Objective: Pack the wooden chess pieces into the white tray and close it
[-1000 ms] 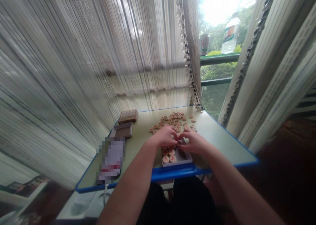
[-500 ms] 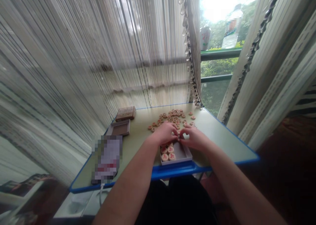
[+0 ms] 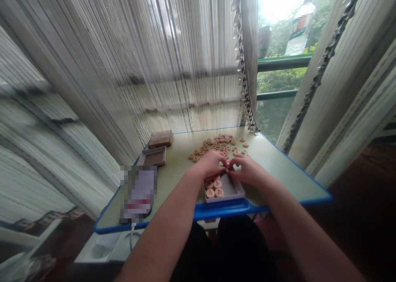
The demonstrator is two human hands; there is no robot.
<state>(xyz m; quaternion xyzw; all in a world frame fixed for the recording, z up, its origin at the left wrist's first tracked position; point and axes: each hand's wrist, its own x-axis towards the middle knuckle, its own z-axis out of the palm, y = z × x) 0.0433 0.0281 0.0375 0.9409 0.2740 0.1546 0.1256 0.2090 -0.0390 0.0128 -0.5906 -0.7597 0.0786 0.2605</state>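
Note:
My left hand [image 3: 213,163] and my right hand [image 3: 246,167] meet above the far end of a shallow open box [image 3: 230,189]. The fingertips of both are pinched together around a xiangqi piece, mostly hidden by the fingers. Round wooden xiangqi pieces [image 3: 219,192] with red characters lie face up in rows along the box's left side, partly under my left hand. The right part of the box floor shows bare. Just beyond my hands, many loose pieces [image 3: 222,139] are scattered and piled on the table.
The pale table [image 3: 278,178] has a blue rim. At its left are a wooden-looking case [image 3: 160,138], an empty box lid [image 3: 154,156] and a blurred-out phone-like object [image 3: 139,197] with a white cable [image 3: 132,236]. String curtains [image 3: 185,67] hang behind.
The view has shifted slightly, so everything sits a little further right and higher. Both hands stay together over the far end of the box, with only small finger movement.

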